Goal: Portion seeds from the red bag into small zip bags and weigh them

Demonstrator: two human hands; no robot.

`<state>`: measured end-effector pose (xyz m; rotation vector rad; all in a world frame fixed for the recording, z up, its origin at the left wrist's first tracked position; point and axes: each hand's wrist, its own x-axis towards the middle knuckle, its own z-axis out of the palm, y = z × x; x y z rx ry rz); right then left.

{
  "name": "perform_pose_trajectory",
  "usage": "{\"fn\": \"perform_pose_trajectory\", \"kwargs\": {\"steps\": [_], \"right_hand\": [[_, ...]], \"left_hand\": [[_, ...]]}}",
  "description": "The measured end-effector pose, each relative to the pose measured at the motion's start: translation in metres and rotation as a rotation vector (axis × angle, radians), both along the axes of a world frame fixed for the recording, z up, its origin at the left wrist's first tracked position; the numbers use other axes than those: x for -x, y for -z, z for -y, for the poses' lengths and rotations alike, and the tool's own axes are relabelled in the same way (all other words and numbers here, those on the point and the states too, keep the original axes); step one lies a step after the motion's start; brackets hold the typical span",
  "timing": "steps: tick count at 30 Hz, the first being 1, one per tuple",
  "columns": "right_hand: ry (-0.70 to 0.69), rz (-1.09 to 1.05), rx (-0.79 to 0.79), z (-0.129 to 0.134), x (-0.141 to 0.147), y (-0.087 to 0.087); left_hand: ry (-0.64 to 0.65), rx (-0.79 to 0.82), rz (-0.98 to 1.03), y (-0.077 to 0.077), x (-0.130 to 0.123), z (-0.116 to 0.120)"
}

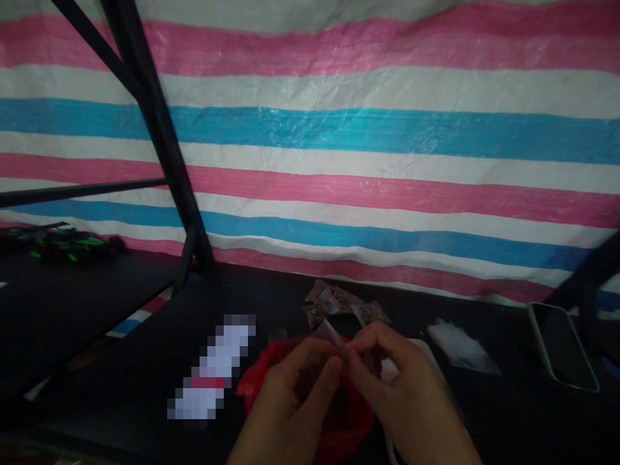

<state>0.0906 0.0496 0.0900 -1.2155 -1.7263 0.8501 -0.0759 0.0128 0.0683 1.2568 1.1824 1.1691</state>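
My left hand [303, 381] and my right hand [392, 371] meet over a red plastic bag [264, 368]. Fingertips of both hands pinch a small clear plastic bag [330, 332] between them; its lower part is hidden by the fingers. The red bag lies spread open below, its inside dark and mostly covered by my hands. Just beyond the fingers, several small clear bags with brownish contents [339, 299] lie in a loose group. Right of my right hand is a pile of flat clear plastic bags [460, 349].
A phone [564, 349] lies at the right of the black table [232, 290]. A pixelated pale strip [213, 368] is on the left, near a small round clear piece [278, 334]. A black metal frame [155, 123] stands left, with a green-black toy car [75, 245] beyond. Striped sheeting [363, 181] hangs behind.
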Motion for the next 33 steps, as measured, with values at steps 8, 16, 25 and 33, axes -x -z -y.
{"fn": "perform_pose_trajectory", "kwargs": {"steps": [8,16,25,33], "right_hand": [[-0.188,0.002,0.132,0.005,0.005,0.007],[0.042,-0.047,0.150,0.006,0.016,0.017],[0.180,-0.081,-0.021,0.001,0.020,0.024],[-0.140,-0.437,0.476,0.000,0.019,0.041]], "left_hand": [[0.021,0.069,0.130,0.004,0.002,-0.003],[0.019,0.067,-0.051,0.003,-0.003,-0.002],[-0.134,0.048,-0.157,-0.001,-0.001,-0.004],[0.033,-0.030,0.062,-0.012,0.023,-0.003]]}}
